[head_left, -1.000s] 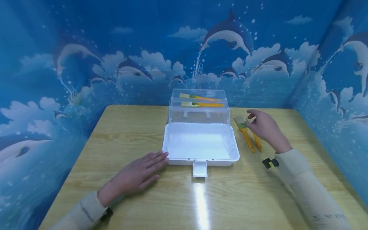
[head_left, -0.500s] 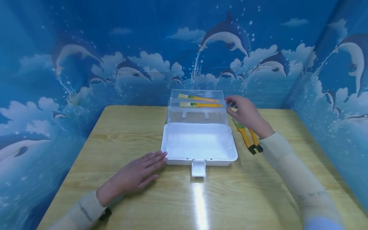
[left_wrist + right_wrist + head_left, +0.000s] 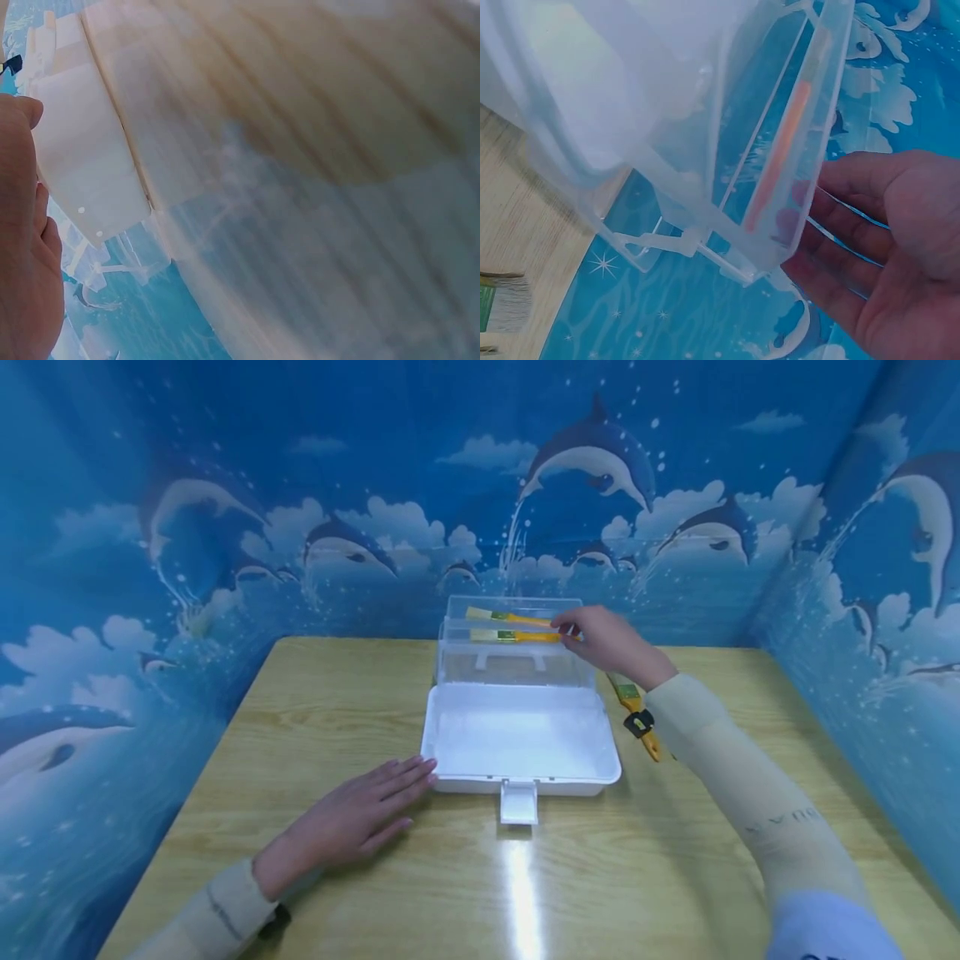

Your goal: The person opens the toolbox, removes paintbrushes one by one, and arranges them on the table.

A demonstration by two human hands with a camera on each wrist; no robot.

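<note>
A white plastic box [image 3: 521, 739] stands with its clear lid [image 3: 517, 668] raised at the back. Two paintbrushes with orange handles, an upper paintbrush [image 3: 498, 615] and a lower paintbrush [image 3: 517, 636], lie in the clear trays attached to the lid. My right hand [image 3: 603, 635] has its fingers bent at their handle ends; the right wrist view shows its fingertips through the clear end wall, close to an orange handle [image 3: 780, 157]. I cannot tell whether it grips anything. My left hand [image 3: 360, 814] lies straight-fingered, fingertips at the box's front left corner.
To the right of the box, another paintbrush [image 3: 628, 695] lies on the wooden table [image 3: 337, 693], partly hidden by the right wrist strap [image 3: 639, 723]. A white latch [image 3: 518, 806] hangs at the box front. Dolphin-print cloth [image 3: 375, 443] walls the table's back and sides.
My right hand has moved left from above the loose paintbrushes on the table to the tray's right end, then further in over the handle ends. My left hand has stayed put.
</note>
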